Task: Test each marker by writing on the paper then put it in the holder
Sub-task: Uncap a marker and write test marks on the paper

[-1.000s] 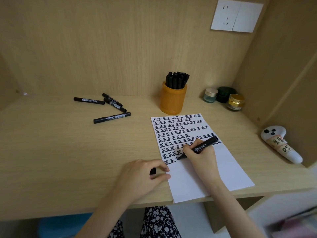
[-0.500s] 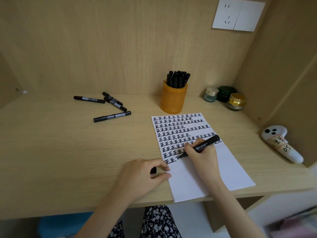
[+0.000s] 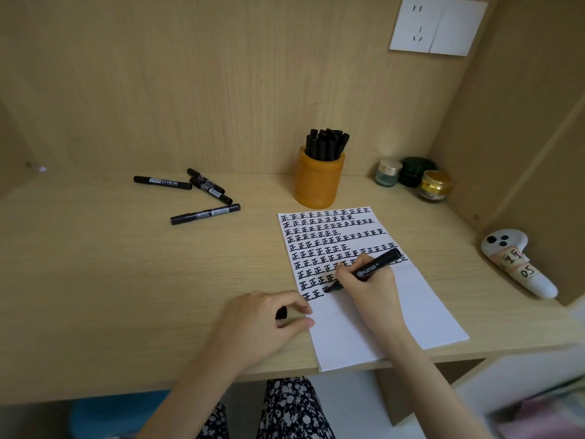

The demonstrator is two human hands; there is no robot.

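The desk (image 3: 110,280) is pale wood-grain board with a matt finish. The paper (image 3: 418,308) is white, smooth and matt. At its twelve o'clock the orange holder (image 3: 318,185) has a soft sheen; at two o'clock a jar (image 3: 435,185) wears a shiny gold lid.

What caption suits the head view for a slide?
Right hand writes with a marker on the paper; left hand holds the cap.

A black marker (image 3: 376,265) with white print is showing between the fingers of the right hand (image 3: 375,289). Under them, white paper (image 3: 421,312) is carrying rows of black characters. Beyond the fingers, an orange holder (image 3: 318,185) is showing black markers (image 3: 326,144). A black cap (image 3: 281,313) is peeking from the fingers of the left hand (image 3: 259,324).
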